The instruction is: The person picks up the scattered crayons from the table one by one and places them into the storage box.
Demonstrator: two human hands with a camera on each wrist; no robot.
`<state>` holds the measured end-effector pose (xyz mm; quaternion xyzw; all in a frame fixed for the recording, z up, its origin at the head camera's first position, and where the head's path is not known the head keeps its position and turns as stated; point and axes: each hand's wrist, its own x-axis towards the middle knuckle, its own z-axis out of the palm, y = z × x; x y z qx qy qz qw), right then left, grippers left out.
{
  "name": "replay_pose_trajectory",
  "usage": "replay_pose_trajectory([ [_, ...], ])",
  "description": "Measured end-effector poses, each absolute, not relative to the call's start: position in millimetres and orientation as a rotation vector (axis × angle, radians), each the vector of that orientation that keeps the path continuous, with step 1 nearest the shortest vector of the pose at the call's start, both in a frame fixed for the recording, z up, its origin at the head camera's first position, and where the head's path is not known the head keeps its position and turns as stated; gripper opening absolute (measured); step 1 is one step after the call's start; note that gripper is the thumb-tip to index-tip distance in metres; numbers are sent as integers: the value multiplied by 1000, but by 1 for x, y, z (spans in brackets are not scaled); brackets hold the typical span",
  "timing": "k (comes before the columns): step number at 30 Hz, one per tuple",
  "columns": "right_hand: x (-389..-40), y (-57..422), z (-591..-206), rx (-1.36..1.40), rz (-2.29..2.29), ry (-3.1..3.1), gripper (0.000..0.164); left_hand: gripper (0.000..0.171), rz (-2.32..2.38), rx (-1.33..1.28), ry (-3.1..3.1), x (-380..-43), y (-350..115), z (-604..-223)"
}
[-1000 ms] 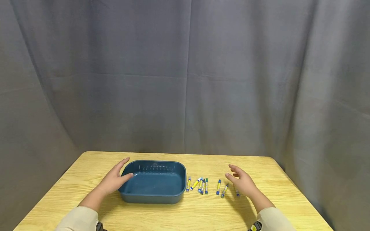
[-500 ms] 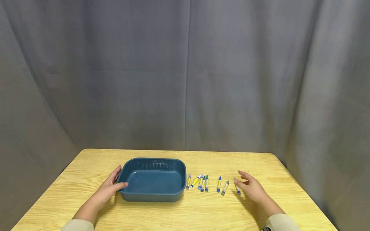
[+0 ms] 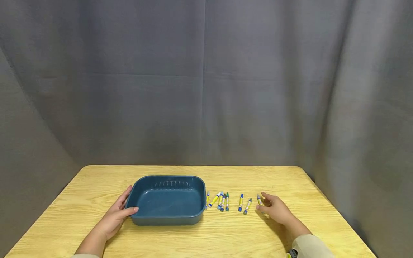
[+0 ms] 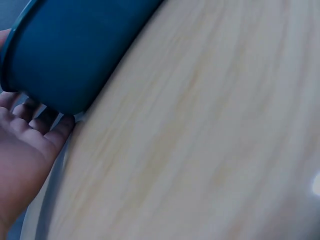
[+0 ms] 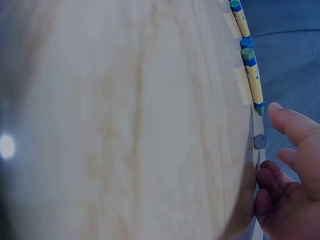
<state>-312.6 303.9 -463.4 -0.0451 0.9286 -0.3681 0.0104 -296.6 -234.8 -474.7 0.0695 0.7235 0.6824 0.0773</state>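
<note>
A dark blue plastic basin (image 3: 166, 220) stands on the table, left of centre. At its left side my left hand (image 3: 111, 219) holds it, thumb over the rim and fingers along the outer wall. The left wrist view has those fingers (image 4: 64, 127) bent against the basin's underside corner. Over on the right, my right hand (image 3: 278, 210) is around the rightmost crayon (image 3: 259, 199), thumb and forefinger apart. In the right wrist view this crayon's grey end (image 5: 260, 141) lies between thumb and fingers, with a gap from the thumb. Part of that crayon is hidden by the hand.
Several more yellow-wrapped crayons lie between the basin and my right hand: a close group (image 3: 222, 202) near the basin's right wall, then a blue one (image 3: 241, 202) and a green-ended one (image 3: 247, 206). A grey curtain (image 3: 203, 89) hangs behind the wooden table (image 3: 206, 240).
My left hand has come down from above the basin's rim to hold its left side. My right hand has moved right, then lowered around the rightmost crayon. The head view has shifted slightly.
</note>
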Motion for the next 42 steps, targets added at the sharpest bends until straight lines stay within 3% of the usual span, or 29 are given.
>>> replay_pose_trajectory([
  [7,-315,298,-463,-131,-1043,2948,71,95,2075,206,2183,-291,-227,-476],
  [18,-315,291,-463,-42,-883,3024,45,93,2084,155,2173,-288,-225,-478],
  [30,-324,280,-443,-18,-1466,2686,50,89,2138,166,2195,-288,-224,-482],
  [42,-349,221,-412,-198,-1774,2346,54,83,2131,162,2214,-288,-222,-484],
])
